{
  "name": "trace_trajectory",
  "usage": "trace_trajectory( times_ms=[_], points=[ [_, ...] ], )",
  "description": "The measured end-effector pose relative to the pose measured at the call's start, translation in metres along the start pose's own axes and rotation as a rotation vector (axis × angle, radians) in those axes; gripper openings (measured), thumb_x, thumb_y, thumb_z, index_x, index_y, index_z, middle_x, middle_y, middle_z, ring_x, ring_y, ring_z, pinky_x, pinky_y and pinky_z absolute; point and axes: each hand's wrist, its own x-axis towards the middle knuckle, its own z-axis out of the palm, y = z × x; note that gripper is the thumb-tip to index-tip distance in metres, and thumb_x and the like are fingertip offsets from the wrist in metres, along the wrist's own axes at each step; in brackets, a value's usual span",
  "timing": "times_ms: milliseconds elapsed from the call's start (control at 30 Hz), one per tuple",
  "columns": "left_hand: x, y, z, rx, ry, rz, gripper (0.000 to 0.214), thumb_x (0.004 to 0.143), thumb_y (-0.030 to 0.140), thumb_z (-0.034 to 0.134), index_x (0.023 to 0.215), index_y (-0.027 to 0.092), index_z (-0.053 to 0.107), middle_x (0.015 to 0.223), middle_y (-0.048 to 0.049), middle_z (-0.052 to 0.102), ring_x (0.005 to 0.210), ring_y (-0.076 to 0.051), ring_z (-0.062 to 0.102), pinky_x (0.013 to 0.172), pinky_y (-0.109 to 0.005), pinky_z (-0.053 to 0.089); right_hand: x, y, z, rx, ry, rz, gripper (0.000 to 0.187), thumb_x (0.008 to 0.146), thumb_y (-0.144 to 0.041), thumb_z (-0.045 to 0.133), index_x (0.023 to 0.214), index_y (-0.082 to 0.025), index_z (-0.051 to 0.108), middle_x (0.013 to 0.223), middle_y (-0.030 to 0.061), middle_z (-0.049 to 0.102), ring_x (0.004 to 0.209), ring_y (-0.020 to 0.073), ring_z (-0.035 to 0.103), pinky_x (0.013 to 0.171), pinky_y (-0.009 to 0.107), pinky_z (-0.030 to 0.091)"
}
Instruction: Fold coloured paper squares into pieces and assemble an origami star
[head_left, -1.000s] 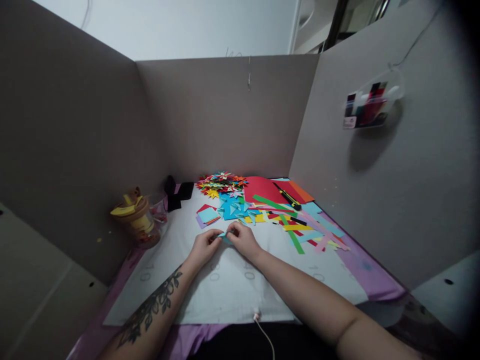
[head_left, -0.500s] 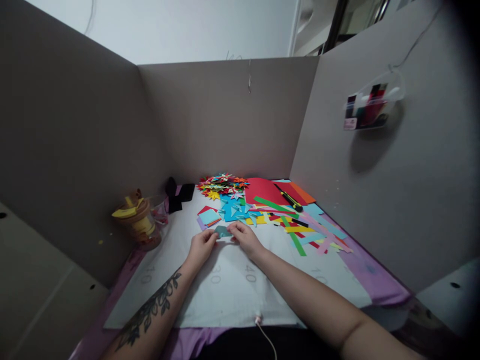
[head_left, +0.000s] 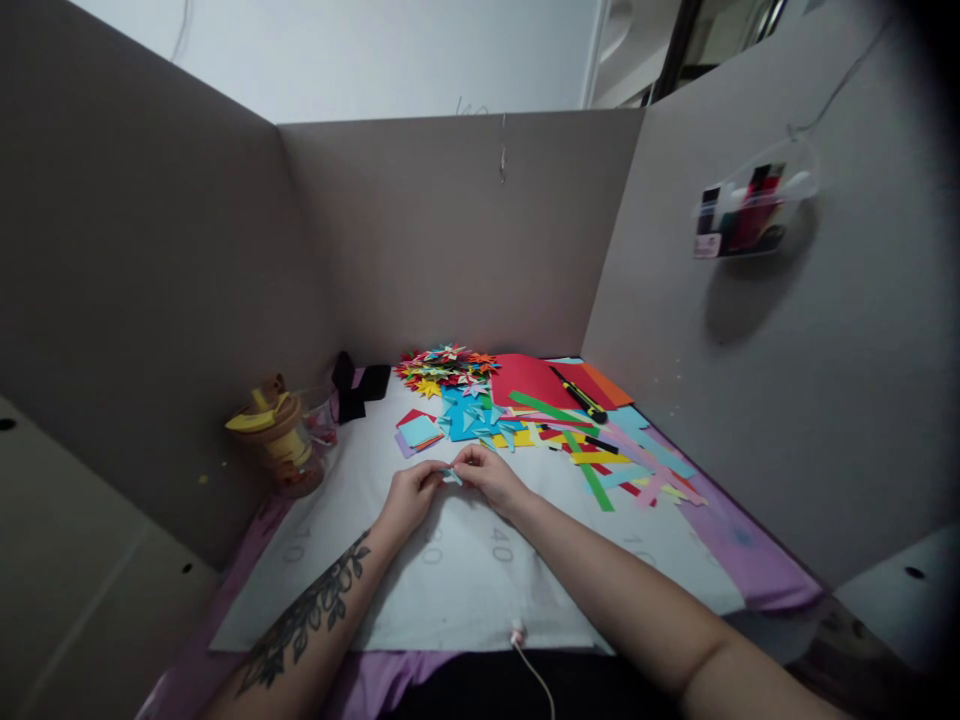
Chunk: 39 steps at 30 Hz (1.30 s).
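Between the fingertips of both hands is a small light-blue piece of paper (head_left: 451, 476), partly covered by the fingers and seemingly folded. My left hand (head_left: 414, 492) pinches its left side, and my right hand (head_left: 486, 474) grips it from the right. Just beyond the hands lies a small stack of square papers (head_left: 420, 433), light blue on top with red, orange and lilac showing underneath. Several folded light-blue paper pieces (head_left: 472, 413) rest on a blue sheet (head_left: 459, 432) behind the fingers.
Colourful paper stars (head_left: 444, 368) are heaped at the back. A yellow-and-black utility knife (head_left: 581, 396) lies on red sheets (head_left: 525, 382). Cut paper strips (head_left: 600, 480) spread to the right. At left stands a brown-and-yellow cup (head_left: 281, 440). A clear container (head_left: 754, 215) hangs on the right panel.
The blue paper has gone from a wider, flatter shape to a smaller, narrower one. My left hand has shifted slightly right, bringing the hands closer together.
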Motion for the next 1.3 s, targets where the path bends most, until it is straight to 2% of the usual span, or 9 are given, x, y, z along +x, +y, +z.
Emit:
trace_trajectory(
  times_ms=[200, 333, 433, 667, 767, 900, 1067, 1300],
  points=[
    [-0.001, 0.004, -0.001, 0.011, 0.002, 0.029, 0.026, 0.077, 0.013, 0.047, 0.095, 0.018, 0.065, 0.091, -0.0034, 0.069, 0.079, -0.016, 0.063, 0.073, -0.026, 0.047, -0.001, -0.001, 0.001, 0.027, -0.032, 0.031, 0.017, 0.062, -0.026, 0.071, 0.071, -0.016, 0.060, 0.058, -0.0034, 0.055, 0.052, 0.0088, 0.047, 0.051, 0.022, 0.034],
    [-0.003, 0.009, -0.001, -0.024, 0.012, 0.007, 0.016, 0.077, 0.015, 0.047, 0.086, 0.017, 0.060, 0.077, -0.0016, 0.065, 0.069, -0.014, 0.059, 0.065, -0.024, 0.044, -0.001, 0.000, 0.000, 0.017, -0.051, 0.031, 0.018, 0.063, -0.028, 0.072, 0.072, -0.016, 0.062, 0.059, -0.0024, 0.059, 0.053, 0.0098, 0.050, 0.054, 0.023, 0.036],
    [-0.003, 0.011, -0.001, -0.067, -0.007, -0.022, 0.009, 0.077, 0.017, 0.048, 0.082, 0.017, 0.056, 0.068, 0.0007, 0.060, 0.062, -0.013, 0.055, 0.060, -0.023, 0.041, -0.002, 0.000, 0.001, -0.028, -0.058, -0.013, 0.017, 0.065, -0.029, 0.070, 0.073, -0.016, 0.062, 0.062, -0.0024, 0.060, 0.055, 0.0099, 0.050, 0.056, 0.023, 0.036],
    [-0.003, 0.009, 0.001, -0.056, -0.029, -0.036, 0.008, 0.075, 0.017, 0.048, 0.081, 0.017, 0.054, 0.061, 0.0034, 0.055, 0.056, -0.011, 0.048, 0.055, -0.022, 0.036, -0.003, -0.003, 0.002, -0.195, -0.058, -0.094, 0.008, 0.070, -0.023, 0.063, 0.073, -0.016, 0.062, 0.063, -0.0030, 0.057, 0.058, 0.0101, 0.049, 0.057, 0.023, 0.037],
    [-0.003, 0.009, 0.002, -0.085, -0.058, -0.039, 0.009, 0.076, 0.018, 0.048, 0.083, 0.017, 0.054, 0.059, 0.0041, 0.052, 0.054, -0.011, 0.047, 0.054, -0.021, 0.035, -0.003, -0.004, 0.000, -0.354, -0.006, -0.197, 0.004, 0.070, -0.018, 0.059, 0.071, -0.016, 0.063, 0.073, -0.0004, 0.058, 0.068, 0.0123, 0.053, 0.061, 0.024, 0.041],
    [-0.004, 0.011, 0.001, -0.132, -0.089, -0.073, 0.015, 0.082, 0.028, 0.046, 0.086, 0.017, 0.056, 0.064, 0.0017, 0.057, 0.056, -0.012, 0.052, 0.055, -0.023, 0.038, -0.004, -0.008, -0.002, -0.532, 0.017, -0.315, 0.007, 0.071, -0.014, 0.056, 0.070, -0.017, 0.063, 0.079, 0.0016, 0.059, 0.077, 0.0145, 0.054, 0.060, 0.022, 0.042],
    [-0.003, 0.012, 0.000, -0.230, -0.095, -0.138, 0.022, 0.083, 0.036, 0.048, 0.080, 0.016, 0.055, 0.063, 0.0007, 0.057, 0.055, -0.012, 0.052, 0.055, -0.023, 0.040, -0.007, -0.015, -0.001, -0.596, -0.011, -0.358, 0.010, 0.072, -0.011, 0.054, 0.069, -0.018, 0.061, 0.075, 0.0005, 0.058, 0.074, 0.0128, 0.055, 0.059, 0.021, 0.042],
    [-0.001, 0.012, 0.001, -0.379, -0.138, -0.181, 0.023, 0.078, 0.037, 0.057, 0.082, 0.015, 0.057, 0.065, -0.0001, 0.060, 0.057, -0.012, 0.054, 0.056, -0.023, 0.042, -0.010, -0.021, -0.001, -0.630, -0.005, -0.395, 0.009, 0.072, -0.010, 0.054, 0.069, -0.017, 0.060, 0.070, -0.0007, 0.057, 0.067, 0.0119, 0.052, 0.061, 0.023, 0.040]
  ],
)
